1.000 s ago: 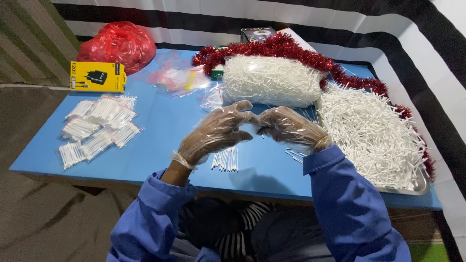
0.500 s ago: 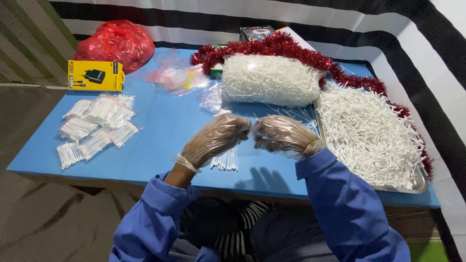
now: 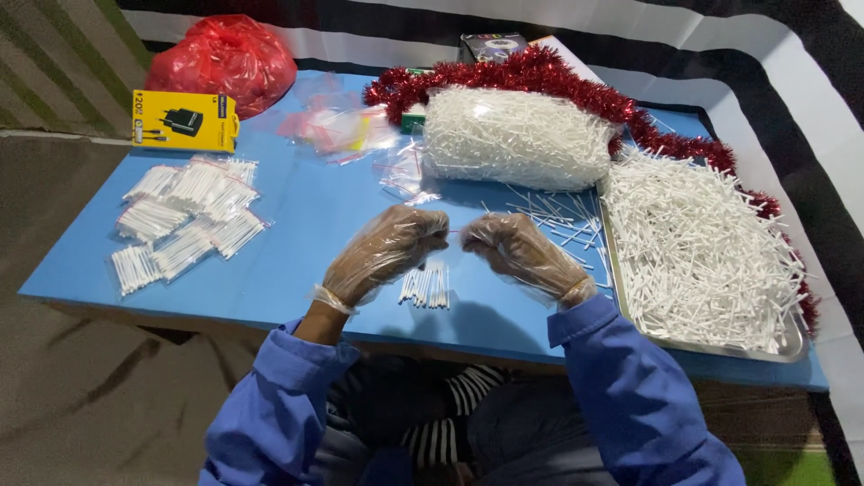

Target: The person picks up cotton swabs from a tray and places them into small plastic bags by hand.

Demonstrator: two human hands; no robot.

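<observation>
Both gloved hands, left hand (image 3: 385, 254) and right hand (image 3: 522, 255), hover with fingers curled shut over a small swab bundle (image 3: 427, 288) on the blue table (image 3: 297, 243); whether they pinch anything I cannot tell. A flat yellow box (image 3: 184, 120) lies at ten o'clock, a red bag (image 3: 225, 58) beyond, and a clear swab sack (image 3: 515, 137) at one o'clock.

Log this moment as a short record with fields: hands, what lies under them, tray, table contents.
left hand: left hand in a clear plastic glove, fingers curled, raised above the table
right hand: right hand gloved likewise, fingers curled, close to the left
held item: too small to tell
under hands: small row of cotton swabs on the blue table
tray: metal tray on the right, heaped with loose swabs
bag: clear bag of swabs, red tinsel around it
left side: packed swab bundles, yellow box, red bag
</observation>
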